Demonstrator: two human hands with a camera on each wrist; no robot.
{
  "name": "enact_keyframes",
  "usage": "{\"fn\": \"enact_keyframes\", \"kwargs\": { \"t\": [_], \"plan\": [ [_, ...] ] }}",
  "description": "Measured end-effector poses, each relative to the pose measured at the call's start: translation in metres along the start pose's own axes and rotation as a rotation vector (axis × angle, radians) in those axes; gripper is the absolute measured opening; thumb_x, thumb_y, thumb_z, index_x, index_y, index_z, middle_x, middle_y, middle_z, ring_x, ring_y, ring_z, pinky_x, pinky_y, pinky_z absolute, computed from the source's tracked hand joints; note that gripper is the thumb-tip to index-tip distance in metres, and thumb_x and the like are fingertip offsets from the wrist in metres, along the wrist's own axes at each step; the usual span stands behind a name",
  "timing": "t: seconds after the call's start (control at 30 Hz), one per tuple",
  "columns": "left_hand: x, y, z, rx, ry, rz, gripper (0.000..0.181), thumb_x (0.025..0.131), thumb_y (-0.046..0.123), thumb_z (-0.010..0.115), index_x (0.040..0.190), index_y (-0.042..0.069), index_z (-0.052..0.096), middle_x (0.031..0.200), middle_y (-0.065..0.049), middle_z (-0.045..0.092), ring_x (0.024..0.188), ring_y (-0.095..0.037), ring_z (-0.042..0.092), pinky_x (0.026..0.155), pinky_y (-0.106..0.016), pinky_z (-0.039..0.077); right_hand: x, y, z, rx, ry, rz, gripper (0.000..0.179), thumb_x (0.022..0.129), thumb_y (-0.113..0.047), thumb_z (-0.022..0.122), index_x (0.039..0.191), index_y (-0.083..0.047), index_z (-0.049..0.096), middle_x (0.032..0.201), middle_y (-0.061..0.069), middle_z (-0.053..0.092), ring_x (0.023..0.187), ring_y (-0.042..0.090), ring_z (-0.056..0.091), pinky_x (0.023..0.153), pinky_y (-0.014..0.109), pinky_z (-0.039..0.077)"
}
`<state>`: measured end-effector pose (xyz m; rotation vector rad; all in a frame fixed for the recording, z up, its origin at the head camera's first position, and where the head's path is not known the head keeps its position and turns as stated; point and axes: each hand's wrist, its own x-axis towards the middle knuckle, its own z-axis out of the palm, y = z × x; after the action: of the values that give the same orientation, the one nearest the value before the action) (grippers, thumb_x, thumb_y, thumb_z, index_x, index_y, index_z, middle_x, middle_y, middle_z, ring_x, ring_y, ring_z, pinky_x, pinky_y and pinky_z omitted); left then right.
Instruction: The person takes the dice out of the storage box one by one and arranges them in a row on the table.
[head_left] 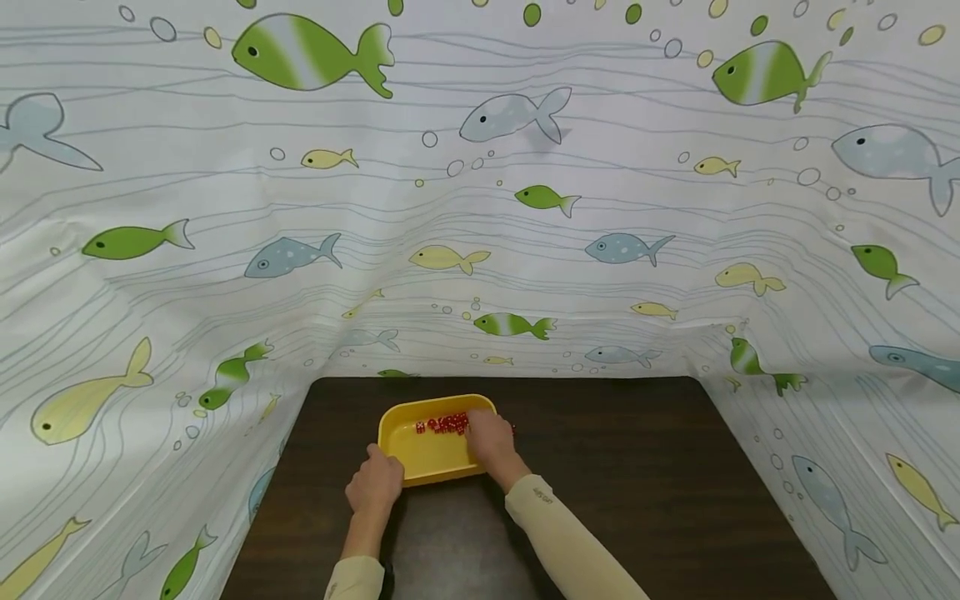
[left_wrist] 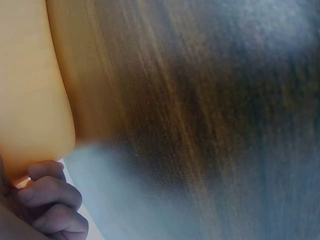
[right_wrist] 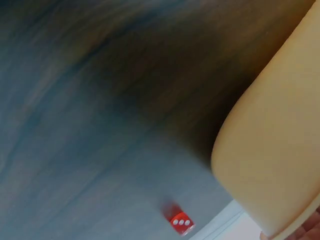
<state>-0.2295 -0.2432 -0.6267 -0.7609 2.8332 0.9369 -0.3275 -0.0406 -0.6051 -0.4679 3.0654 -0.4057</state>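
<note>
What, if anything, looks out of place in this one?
One red die lies on the dark table, just right of the yellow tray in the head view. It looks stray because the other visible dice are inside the tray.

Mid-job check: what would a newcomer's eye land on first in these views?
Most likely the yellow tray, left of centre over the dark table, with red dice bunched toward its far side. One die stands out on the table, outside the tray, in the right wrist view. The fish-patterned backdrop fills most of the head view.
</note>
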Motion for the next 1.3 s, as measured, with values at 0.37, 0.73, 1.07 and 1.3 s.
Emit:
{"fn": "enact_keyframes", "kwargs": {
  "t": [0.37, 0.73, 1.07, 1.3],
  "plan": [
    [0.002, -0.001, -0.001, 0.012, -0.006, -0.007, 0.044, 0.105, 0.024, 0.043, 0.134, -0.008, 0.044, 0.079, -0.016, 0.055, 0.067, -0.032, 0.055, 0.065, -0.047, 0.045, 0.001, -0.009, 0.012, -0.082, -0.032, 0.027, 0.012, 0.106, -0.021, 0.067, 0.105, -0.011, 0.073, 0.092, 0.006, 0.070, 0.075, 0.018, 0.062, 0.075, 0.044, 0.062],
    [-0.002, 0.000, 0.001, 0.004, -0.003, -0.023, 0.039, 0.105, 0.023, 0.046, 0.129, -0.007, 0.045, 0.078, -0.015, 0.052, 0.065, -0.031, 0.054, 0.063, -0.043, 0.042, 0.001, -0.011, 0.017, -0.070, -0.014, 0.041, 0.010, 0.102, -0.020, 0.073, 0.102, -0.011, 0.074, 0.090, 0.005, 0.069, 0.073, 0.018, 0.060, 0.072, 0.042, 0.061],
    [0.001, -0.004, 0.002, 0.006, -0.009, -0.012, 0.040, 0.105, 0.024, 0.043, 0.131, -0.007, 0.044, 0.080, -0.015, 0.054, 0.068, -0.031, 0.054, 0.065, -0.046, 0.043, -0.001, -0.012, 0.017, -0.043, -0.019, 0.047, 0.010, 0.103, -0.021, 0.071, 0.104, -0.011, 0.074, 0.090, 0.004, 0.068, 0.073, 0.017, 0.057, 0.072, 0.041, 0.060],
    [0.000, -0.002, 0.005, 0.003, 0.003, -0.019, 0.039, 0.105, 0.023, 0.045, 0.131, -0.007, 0.044, 0.079, -0.014, 0.053, 0.067, -0.031, 0.054, 0.065, -0.044, 0.043, -0.003, -0.010, 0.017, -0.037, 0.023, 0.029, 0.009, 0.103, -0.021, 0.072, 0.104, -0.013, 0.075, 0.094, 0.003, 0.071, 0.075, 0.016, 0.060, 0.073, 0.041, 0.061]
  ]
}}
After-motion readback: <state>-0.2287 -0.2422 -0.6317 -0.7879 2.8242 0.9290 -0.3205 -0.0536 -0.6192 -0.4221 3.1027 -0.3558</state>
